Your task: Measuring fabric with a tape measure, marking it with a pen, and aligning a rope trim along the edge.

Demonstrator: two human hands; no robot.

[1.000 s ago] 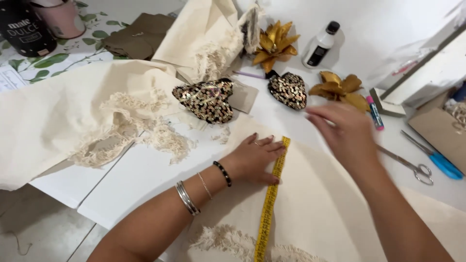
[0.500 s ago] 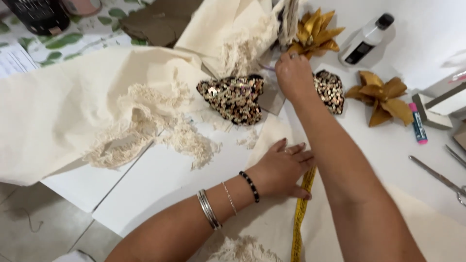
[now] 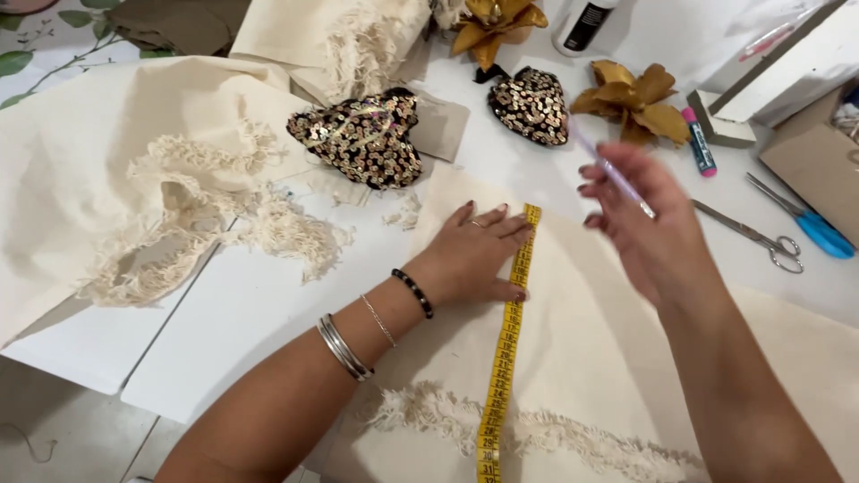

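A yellow measuring tape (image 3: 506, 349) lies straight along a sheet of cream fabric (image 3: 591, 358) on the white bench (image 3: 224, 313), running from near the middle of the view down to the bottom edge. The left hand (image 3: 474, 255) lies flat, palm down, fingers spread and together on nothing, pressing the fabric with its fingertips touching the upper end of the tape from the tape's left side. A ring shows on one finger; a dark beaded bracelet (image 3: 414, 292), a thin chain and silver bangles (image 3: 343, 347) sit on the wrist and forearm.

The right hand (image 3: 649, 228) hovers above the fabric to the right of the tape, apart from it, blurred. Its grip is closed on a thin pale pen (image 3: 613, 174) that slants up and to the left from the fingers.

A fringed band (image 3: 537, 429) crosses the fabric near the bottom, passing under the tape. Beyond the left hand lies a sequined heart (image 3: 362, 139) in black and gold, with a second sequined heart (image 3: 530, 105) further right. Two golden fabric flowers (image 3: 635, 98) lie near the second heart. More cream cloth with frayed fringe (image 3: 179, 224) is heaped at the left. To the right of the pen hand lie silver scissors (image 3: 752, 237), blue-handled scissors (image 3: 805, 219) and a pink and blue marker (image 3: 700, 152).
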